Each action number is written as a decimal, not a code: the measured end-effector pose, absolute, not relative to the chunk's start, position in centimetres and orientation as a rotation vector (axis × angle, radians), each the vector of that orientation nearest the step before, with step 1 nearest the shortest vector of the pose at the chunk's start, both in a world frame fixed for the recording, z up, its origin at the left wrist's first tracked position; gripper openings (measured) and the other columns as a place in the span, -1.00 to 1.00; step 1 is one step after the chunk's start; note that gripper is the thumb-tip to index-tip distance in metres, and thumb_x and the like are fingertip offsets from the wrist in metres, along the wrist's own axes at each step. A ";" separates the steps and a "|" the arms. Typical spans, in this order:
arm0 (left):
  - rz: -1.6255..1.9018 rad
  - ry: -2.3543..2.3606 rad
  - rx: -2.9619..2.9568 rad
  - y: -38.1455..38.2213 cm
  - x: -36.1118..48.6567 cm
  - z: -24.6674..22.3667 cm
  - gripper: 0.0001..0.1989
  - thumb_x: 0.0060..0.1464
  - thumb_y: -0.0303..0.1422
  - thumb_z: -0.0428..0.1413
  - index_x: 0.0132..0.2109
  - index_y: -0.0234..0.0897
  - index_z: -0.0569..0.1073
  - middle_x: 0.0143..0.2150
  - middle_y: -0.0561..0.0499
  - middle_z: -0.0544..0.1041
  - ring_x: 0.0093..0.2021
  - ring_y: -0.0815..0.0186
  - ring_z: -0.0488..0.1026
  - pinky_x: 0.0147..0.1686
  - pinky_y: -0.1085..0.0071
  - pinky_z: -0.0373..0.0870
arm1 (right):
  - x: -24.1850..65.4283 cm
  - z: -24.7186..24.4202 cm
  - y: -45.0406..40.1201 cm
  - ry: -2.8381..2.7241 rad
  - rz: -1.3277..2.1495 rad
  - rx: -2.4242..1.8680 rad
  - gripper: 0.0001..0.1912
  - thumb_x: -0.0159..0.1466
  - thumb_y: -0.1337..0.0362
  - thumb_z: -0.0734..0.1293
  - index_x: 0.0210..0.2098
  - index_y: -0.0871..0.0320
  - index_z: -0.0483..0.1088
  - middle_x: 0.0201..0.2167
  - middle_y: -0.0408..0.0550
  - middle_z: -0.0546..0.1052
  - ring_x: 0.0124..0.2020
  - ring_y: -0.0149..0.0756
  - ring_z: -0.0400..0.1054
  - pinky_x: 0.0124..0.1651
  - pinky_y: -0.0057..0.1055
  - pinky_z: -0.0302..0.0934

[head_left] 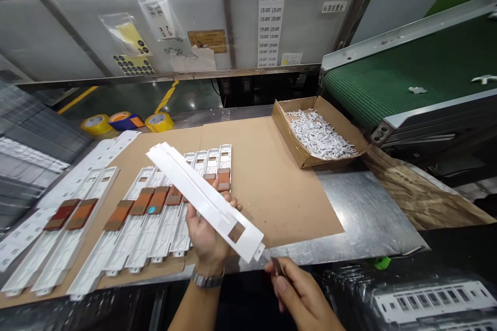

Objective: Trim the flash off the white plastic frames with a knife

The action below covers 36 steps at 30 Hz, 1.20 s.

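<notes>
A long white plastic panel (202, 194) with a square cutout near its lower end lies slanted across my left hand (207, 238). That hand is closed around the panel from beneath, fingertips showing past its far edge. My right hand (295, 289) is just below and to the right of the panel's lower end, apart from it. It pinches a small dark blade-like tool (277, 267), whose handle is mostly hidden by the fingers. Left of and behind the held panel, several similar white strips (112, 240) lie in a row with reddish-brown blocks (118, 215) across them.
A cardboard box (289, 134) of small white plastic pieces (320, 134) stands at the back right, beside a green conveyor belt (396, 77). Tape rolls (159, 122) sit along the back left edge. Cardboard (287, 186) covers part of the metal table (361, 207). Slotted white panels (435, 302) lie lower right.
</notes>
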<state>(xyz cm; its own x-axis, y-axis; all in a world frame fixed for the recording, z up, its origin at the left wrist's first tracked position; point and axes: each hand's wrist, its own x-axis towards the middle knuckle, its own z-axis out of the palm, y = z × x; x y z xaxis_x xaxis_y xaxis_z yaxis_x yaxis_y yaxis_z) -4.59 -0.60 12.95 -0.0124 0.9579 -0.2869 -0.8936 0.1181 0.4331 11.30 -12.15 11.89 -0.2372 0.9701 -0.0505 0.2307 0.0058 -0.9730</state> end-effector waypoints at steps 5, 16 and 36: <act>1.413 0.904 0.258 -2.1 -5.0 12.5 -0.55 -0.21 -0.22 0.30 -0.13 -0.21 0.41 -0.24 -0.01 0.51 -0.21 0.03 0.52 -0.30 0.14 0.52 | 12.3 10.4 -11.9 -1.618 0.695 -1.381 -0.63 0.37 0.39 0.09 0.15 0.08 0.14 -0.21 -0.03 0.49 -0.32 -0.40 0.42 -0.22 -0.50 0.34; 1.607 1.091 0.459 -2.7 -4.4 12.3 -0.57 -0.12 -0.21 0.29 -0.16 -0.14 0.25 -0.34 0.14 0.48 -0.37 0.34 0.53 -0.43 0.51 0.48 | 10.9 10.9 -10.3 -1.810 -0.074 -1.443 -0.72 0.34 0.42 0.14 0.01 0.38 0.29 -0.45 0.06 0.47 -0.46 -0.25 0.33 -0.45 -0.36 0.26; 1.560 1.179 0.538 -3.0 -4.2 12.7 -0.58 -0.11 -0.18 0.27 -0.19 -0.12 0.21 -0.30 0.16 0.44 -0.36 0.34 0.52 -0.43 0.49 0.46 | 10.7 10.4 -10.4 -1.836 -0.059 -1.549 -0.74 0.36 0.39 0.14 -0.04 0.34 0.34 -0.53 -0.03 0.41 -0.51 -0.31 0.28 -0.46 -0.40 0.15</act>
<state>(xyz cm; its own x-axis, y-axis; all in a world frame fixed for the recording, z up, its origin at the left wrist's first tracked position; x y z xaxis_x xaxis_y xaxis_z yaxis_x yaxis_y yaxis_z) -4.21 -3.01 12.69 -0.3400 0.9124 -0.2278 -0.4679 0.0460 0.8826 10.74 -10.39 10.44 -0.0165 0.8400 0.5423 0.8734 0.2761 -0.4012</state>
